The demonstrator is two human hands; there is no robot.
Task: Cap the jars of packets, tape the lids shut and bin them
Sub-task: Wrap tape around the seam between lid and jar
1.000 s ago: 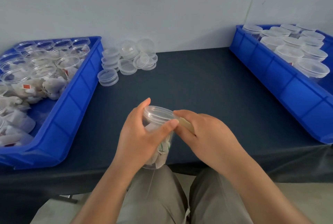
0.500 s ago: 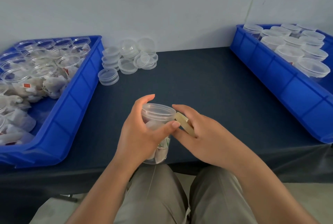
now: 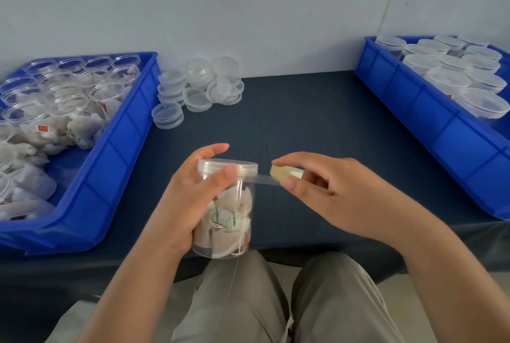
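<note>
My left hand [image 3: 190,199] grips a clear capped jar [image 3: 229,221] full of white packets above the table's near edge, its thumb pressing on the lid rim. A small roll of clear tape [image 3: 285,172] sits pinched in my right hand [image 3: 334,193], just right of the lid. A short strip of tape [image 3: 263,179] stretches from the roll to the jar under my left thumb.
A blue bin [image 3: 110,166] at left holds open jars and loose packets. Several loose clear lids [image 3: 197,91] lie stacked behind it on the dark table [image 3: 303,122]. Another blue bin [image 3: 430,119] at right holds capped jars. My knees are below the table edge.
My right hand has drawn the tape roll away from the jar to the right, pulling out a strip. The jar has risen slightly in my left hand.
</note>
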